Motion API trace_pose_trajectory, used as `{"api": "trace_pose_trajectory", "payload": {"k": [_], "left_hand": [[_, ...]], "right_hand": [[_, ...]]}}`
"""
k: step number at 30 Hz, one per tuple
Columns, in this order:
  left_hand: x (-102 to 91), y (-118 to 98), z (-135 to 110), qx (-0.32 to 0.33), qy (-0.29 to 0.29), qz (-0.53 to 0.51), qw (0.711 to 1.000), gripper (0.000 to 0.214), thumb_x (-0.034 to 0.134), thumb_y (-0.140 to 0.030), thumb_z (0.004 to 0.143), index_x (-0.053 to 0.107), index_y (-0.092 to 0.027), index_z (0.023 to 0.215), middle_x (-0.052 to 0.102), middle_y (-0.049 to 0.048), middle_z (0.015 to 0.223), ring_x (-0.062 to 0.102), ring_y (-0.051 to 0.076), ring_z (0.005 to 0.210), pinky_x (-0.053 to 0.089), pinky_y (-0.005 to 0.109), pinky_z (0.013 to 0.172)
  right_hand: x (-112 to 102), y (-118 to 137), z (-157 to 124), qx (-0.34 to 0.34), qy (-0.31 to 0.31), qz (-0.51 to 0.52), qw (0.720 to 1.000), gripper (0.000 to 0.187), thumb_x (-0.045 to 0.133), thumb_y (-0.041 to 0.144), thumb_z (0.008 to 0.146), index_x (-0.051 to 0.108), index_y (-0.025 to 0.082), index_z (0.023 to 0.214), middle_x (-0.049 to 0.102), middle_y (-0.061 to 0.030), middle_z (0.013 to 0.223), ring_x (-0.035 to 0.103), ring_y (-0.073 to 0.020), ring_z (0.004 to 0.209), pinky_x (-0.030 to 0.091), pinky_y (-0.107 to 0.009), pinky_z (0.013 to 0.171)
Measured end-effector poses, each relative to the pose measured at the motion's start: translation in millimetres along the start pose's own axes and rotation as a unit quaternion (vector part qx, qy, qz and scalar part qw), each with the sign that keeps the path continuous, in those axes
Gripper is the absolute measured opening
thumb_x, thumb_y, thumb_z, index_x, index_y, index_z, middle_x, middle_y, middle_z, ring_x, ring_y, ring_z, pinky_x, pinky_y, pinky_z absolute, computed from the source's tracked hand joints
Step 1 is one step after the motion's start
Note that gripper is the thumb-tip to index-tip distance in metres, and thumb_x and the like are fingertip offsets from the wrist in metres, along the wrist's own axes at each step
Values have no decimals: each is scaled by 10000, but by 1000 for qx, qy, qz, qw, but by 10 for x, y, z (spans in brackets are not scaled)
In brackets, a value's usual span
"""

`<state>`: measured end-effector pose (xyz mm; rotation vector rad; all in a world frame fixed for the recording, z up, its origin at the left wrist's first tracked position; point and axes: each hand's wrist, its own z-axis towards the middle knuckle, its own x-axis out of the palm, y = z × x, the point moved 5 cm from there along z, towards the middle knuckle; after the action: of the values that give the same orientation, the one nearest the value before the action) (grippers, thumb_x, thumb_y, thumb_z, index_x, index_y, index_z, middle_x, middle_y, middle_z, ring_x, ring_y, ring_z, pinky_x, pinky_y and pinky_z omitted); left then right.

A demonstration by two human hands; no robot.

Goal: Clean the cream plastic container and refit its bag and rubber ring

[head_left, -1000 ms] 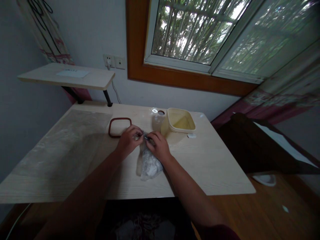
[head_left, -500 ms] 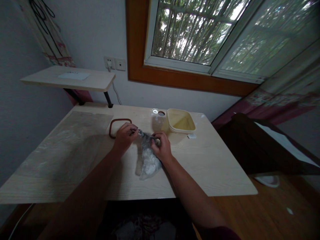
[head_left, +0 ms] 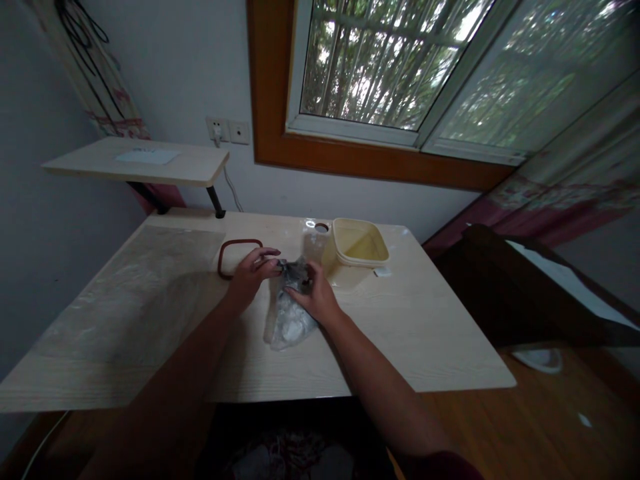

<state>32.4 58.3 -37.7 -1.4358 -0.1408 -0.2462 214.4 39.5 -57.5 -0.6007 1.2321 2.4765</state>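
A clear plastic bag point(head_left: 291, 325) with whitish contents that I cannot make out hangs over the middle of the table, its upper end gathered and greyish. My right hand point(head_left: 321, 295) is closed around its upper part, thumb across the front. At the gathered end, my left hand point(head_left: 251, 275) pinches the plastic between thumb and fingers. Behind my left hand lies a reddish-brown rounded square ring point(head_left: 221, 261). Beyond my right hand stands a pale yellow plastic tub point(head_left: 345, 261) without a lid on it.
A clear plastic sheet point(head_left: 145, 287) covers the left side of the pale wooden table point(head_left: 425, 333). At the back left rises a small shelf point(head_left: 195, 167) bearing a paper. Near the tub are a round hole point(head_left: 321, 228) and a small white piece point(head_left: 383, 272).
The bag has shifted slightly left and up. My right hand has turned, with its thumb now across the bag. My left fingers have moved in on the gathered end.
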Motion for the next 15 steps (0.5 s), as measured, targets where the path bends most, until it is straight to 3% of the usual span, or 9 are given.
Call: {"api": "trace_pose_trajectory", "payload": {"k": [5,10,13,15], "left_hand": [[-37,75,62,-47,-7,-101,994,295,751,-318,784,651,-154,1008,658,107,1151,708,254,1012,560,395,899],[-11,166,66,-91,53,-147,983,357,765,-231,761,645,-170,1092,642,122,1212,686,241,1055,569,331,840],[-29,162,82,-71,64,-138,986,421,778,-178,729,642,-182,1127,642,126,1230,675,237,1086,562,338,874],[-85,119,115,-41,38,-130,990,416,788,-178,715,648,-181,1107,647,128,1231,669,237,1103,555,342,891]], "right_hand": [[61,-20,-12,-3,35,-14,999,783,767,389,798,326,234,1426,584,-168,1334,613,-306,1202,520,-479,986],[90,-15,-23,-2,51,-17,999,778,762,364,802,322,260,1435,591,-150,1330,642,-292,1151,543,-451,925],[95,-25,-25,4,55,1,998,787,749,334,813,294,260,1452,639,-123,1226,692,-254,998,563,-398,830],[108,-45,-28,10,64,21,998,758,723,310,835,284,252,1450,672,-73,1075,696,-206,835,560,-345,740]]}}
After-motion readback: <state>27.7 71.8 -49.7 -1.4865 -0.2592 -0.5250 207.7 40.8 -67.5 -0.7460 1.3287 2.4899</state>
